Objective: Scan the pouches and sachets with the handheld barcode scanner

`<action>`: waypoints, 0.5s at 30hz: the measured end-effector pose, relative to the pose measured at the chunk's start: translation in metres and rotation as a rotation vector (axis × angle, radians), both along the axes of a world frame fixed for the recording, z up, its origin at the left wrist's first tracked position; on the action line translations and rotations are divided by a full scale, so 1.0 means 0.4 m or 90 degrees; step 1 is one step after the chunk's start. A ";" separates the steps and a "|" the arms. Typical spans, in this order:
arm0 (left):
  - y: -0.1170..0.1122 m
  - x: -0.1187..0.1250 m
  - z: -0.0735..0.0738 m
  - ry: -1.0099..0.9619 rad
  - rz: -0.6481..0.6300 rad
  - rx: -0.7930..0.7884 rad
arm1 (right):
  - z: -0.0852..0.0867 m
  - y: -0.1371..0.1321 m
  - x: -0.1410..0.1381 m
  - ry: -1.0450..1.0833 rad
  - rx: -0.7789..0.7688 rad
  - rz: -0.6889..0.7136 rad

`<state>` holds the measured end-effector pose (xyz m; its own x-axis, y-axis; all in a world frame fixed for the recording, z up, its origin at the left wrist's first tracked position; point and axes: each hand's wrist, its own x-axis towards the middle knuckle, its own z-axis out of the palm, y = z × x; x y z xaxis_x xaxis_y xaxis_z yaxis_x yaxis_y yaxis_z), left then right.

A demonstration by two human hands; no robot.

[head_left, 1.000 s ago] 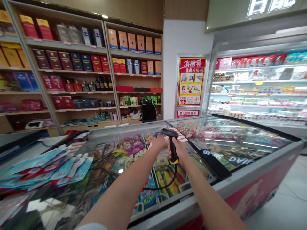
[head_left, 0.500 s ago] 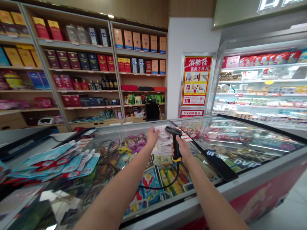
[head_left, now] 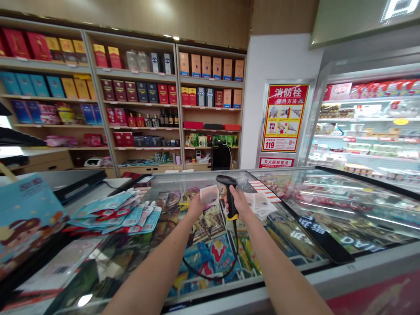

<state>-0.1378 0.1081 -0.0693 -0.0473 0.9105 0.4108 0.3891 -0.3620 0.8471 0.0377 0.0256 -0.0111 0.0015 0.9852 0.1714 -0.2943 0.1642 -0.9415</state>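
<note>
My right hand (head_left: 242,204) is wrapped round the grip of a black and yellow barcode scanner (head_left: 231,200), held upright with its head tilted toward the left. From its base a black cable loops down over the freezer glass. Between the fingers of my left hand (head_left: 195,207) is a small white packet (head_left: 209,195), its print too blurred to read. The packet sits just left of the scanner, apart from it. More white packets (head_left: 262,204) lie on the glass behind my right hand, beside a striped red and white sheet (head_left: 264,189).
Under me is a glass-topped chest freezer (head_left: 295,262) full of bagged goods. Blue and red pouches (head_left: 126,212) are piled at its left, near a blue printed bag (head_left: 28,218). A black strip (head_left: 328,240) lies on the right glass. Shelves and a lit cooler stand behind.
The view has turned left. The left hand now holds the small white packet up left of the scanner, apart from the other white packets, which lie right of it.
</note>
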 end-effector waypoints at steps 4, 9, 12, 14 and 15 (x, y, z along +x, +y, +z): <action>0.024 -0.008 -0.018 -0.122 0.003 -0.058 | -0.044 -0.002 0.006 -0.031 -0.023 -0.002; 0.041 -0.005 -0.025 -0.407 0.035 -0.132 | -0.071 -0.001 0.014 -0.075 -0.066 0.013; 0.032 0.016 -0.016 -0.506 -0.007 -0.142 | -0.074 0.001 0.016 -0.078 -0.098 0.034; 0.022 0.033 -0.011 -0.538 -0.036 -0.149 | -0.073 -0.001 0.017 -0.082 -0.113 0.045; 0.018 0.042 -0.010 -0.548 -0.045 -0.148 | -0.073 -0.002 0.018 -0.085 -0.116 0.048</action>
